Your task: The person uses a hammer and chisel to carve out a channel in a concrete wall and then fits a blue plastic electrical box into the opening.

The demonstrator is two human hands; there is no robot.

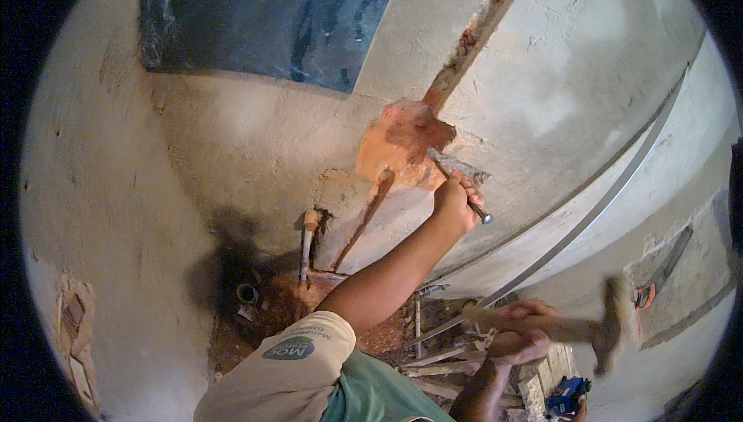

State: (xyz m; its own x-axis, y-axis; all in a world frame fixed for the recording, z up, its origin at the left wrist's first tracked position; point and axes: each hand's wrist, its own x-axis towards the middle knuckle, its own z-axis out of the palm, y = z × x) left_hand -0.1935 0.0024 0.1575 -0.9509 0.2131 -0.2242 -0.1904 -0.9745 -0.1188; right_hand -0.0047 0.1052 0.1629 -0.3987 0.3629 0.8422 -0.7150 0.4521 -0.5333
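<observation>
My left hand (458, 196) is closed around a metal chisel (484, 216), its round struck end toward me. The chisel's far end meets the wall at the right edge of a broken-out patch (406, 143) of bare reddish masonry. Lower right, my right hand (522, 331) grips the wooden handle of a hammer (611, 328). The hammer is blurred, and its head is well apart from the chisel.
A cut channel (472, 39) runs up from the patch. A dark blue panel (271, 20) is on the wall. Below stands a capped pipe (308, 240). A long metal strip (611, 198) slants at right. Boards (445, 368) and a blue object (567, 396) are low down.
</observation>
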